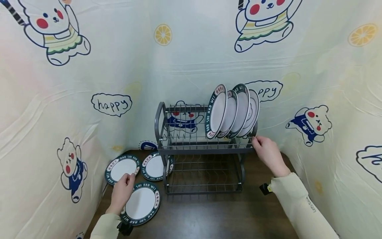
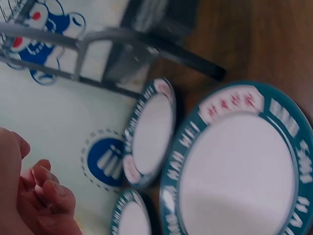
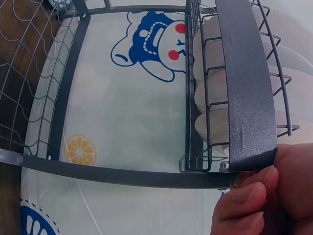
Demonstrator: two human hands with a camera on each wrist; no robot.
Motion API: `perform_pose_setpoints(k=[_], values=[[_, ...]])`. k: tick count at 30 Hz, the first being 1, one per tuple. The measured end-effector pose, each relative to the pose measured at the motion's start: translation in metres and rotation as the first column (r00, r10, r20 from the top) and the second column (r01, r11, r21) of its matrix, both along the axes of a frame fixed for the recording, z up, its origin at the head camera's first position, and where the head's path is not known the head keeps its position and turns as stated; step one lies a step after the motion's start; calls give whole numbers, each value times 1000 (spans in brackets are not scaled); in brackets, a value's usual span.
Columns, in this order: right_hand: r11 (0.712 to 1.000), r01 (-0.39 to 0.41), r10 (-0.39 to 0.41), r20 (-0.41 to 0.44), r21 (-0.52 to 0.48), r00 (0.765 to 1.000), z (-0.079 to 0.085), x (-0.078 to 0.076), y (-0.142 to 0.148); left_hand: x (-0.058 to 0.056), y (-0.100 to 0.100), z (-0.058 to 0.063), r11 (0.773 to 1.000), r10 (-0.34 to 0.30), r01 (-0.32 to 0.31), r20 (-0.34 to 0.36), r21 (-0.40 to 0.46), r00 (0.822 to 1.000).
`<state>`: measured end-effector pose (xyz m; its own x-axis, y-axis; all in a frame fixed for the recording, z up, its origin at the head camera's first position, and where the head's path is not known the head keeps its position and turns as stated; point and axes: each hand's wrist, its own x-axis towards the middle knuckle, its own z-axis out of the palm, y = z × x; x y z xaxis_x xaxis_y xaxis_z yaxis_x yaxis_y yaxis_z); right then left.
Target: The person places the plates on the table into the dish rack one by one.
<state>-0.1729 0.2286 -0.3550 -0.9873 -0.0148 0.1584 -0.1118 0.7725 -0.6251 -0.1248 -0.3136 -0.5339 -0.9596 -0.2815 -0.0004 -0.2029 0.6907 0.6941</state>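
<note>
A dark grey two-tier dish rack (image 1: 206, 151) stands against the cloth backdrop. Several round plates with printed rims (image 1: 217, 112) lean upright at the right of its upper tier. My right hand (image 1: 268, 155) grips the front right corner of that tier; in the right wrist view, its fingers (image 3: 247, 208) curl at the end of the dark bar. Over the plates at the left hovers my left hand (image 1: 121, 192), its fingers (image 2: 51, 196) loosely curled around nothing. Three green-rimmed plates lie flat there: a front plate (image 1: 141, 203), a back left plate (image 1: 122, 168) and one beside the rack (image 1: 154, 166).
The rack's lower tier (image 1: 206, 176) holds no plates. Brown tabletop (image 1: 209, 215) extends in front of the rack. A printed cloth (image 1: 185, 59) with bears and orange slices encloses the back and both sides.
</note>
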Motion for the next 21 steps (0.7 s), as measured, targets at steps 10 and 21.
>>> perform_pose_setpoints(k=[10, 21], values=[[999, -3, 4, 36, -41, 999, 2, 1, -2, 13, -31, -28, 997, 37, -29, 123, -64, 992], [998, -5, 7, 32, -58, 999, 0, 3, -2, 20, -54, -48, 995, 90, -73, 264, -74, 960]])
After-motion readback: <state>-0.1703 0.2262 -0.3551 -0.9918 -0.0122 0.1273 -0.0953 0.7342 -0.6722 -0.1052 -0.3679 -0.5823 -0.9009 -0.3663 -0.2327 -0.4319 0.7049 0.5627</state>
